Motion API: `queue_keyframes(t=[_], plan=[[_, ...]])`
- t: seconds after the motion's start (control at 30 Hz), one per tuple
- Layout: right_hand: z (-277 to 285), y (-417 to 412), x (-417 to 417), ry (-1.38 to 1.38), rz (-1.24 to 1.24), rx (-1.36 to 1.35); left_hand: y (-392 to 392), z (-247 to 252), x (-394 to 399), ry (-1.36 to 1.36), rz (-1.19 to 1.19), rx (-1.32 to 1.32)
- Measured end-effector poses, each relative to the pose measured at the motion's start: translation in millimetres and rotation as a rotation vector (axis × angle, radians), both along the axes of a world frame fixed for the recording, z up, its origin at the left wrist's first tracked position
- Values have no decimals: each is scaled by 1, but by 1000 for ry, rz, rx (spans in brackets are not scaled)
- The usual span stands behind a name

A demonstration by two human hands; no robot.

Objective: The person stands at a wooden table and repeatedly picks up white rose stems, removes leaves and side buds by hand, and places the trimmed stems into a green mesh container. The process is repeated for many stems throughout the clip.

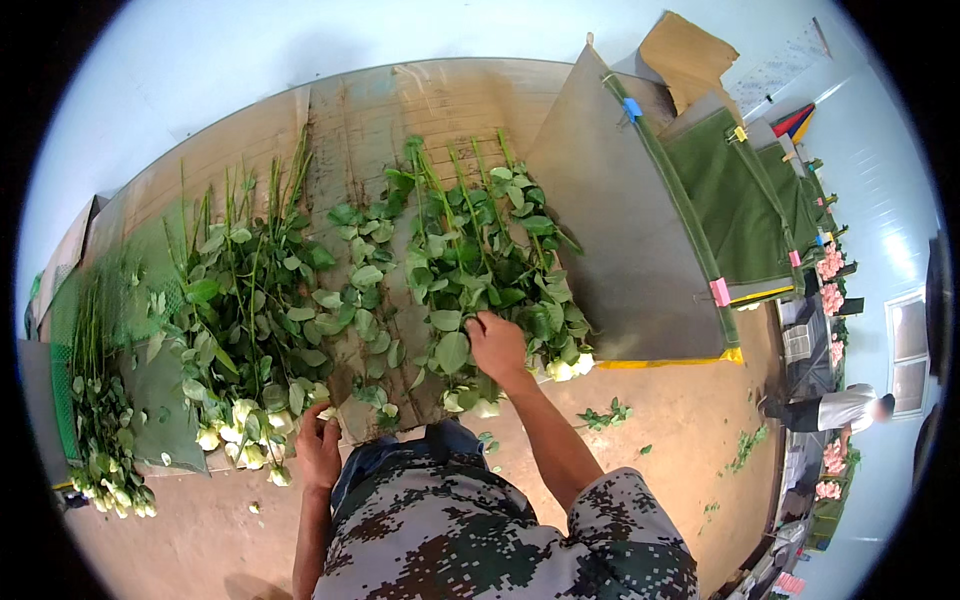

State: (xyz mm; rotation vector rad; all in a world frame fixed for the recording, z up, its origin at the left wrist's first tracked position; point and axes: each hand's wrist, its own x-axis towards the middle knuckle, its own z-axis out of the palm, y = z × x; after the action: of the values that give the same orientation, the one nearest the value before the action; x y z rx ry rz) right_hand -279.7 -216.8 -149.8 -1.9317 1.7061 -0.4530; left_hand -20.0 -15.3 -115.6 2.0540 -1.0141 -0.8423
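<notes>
Leafy white roses lie on a worktable (pixel 352 97) with their blooms towards me. My left hand (pixel 319 448) is at the near edge, its thumb and fingers around a pale rose bloom (pixel 327 412) beside the left pile of roses (pixel 247 322). My right hand (pixel 497 346) rests among the leaves of the right group of roses (pixel 469 255); its fingertips are on foliage, and whether they grip a stem is hidden. Between the two groups lies a narrow row of leafy stems (pixel 367 277). A further bundle of white roses (pixel 101 420) lies at the far left.
A large grey board with green cloth edging (pixel 622 225) stands at the table's right, with green cloth panels (pixel 724 187) behind it. Fallen leaves (pixel 606 415) lie on the floor. At the far right, a person (pixel 840 411) stands beside pink flowers (pixel 831 298).
</notes>
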Motion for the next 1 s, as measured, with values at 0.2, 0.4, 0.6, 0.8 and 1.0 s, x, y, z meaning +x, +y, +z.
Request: queue_keyframes(t=[0.2, 0.4, 0.6, 0.8, 1.0], plan=[[68, -15, -64, 28, -138, -264, 6, -9, 3, -20, -6, -7], [-16, -57, -138, 593, -191, -97, 1, -12, -5, 25, -70, 4], [9, -53, -120, 530, -277, -157, 5, -14, -3, -4, -42, 6], [13, -31, -78, -37, -50, -252, 6, -17, -6, 57, -55, 29], [-56, -41, -61, 82, -26, 56, -10, -7, -13, 18, -165, 67]])
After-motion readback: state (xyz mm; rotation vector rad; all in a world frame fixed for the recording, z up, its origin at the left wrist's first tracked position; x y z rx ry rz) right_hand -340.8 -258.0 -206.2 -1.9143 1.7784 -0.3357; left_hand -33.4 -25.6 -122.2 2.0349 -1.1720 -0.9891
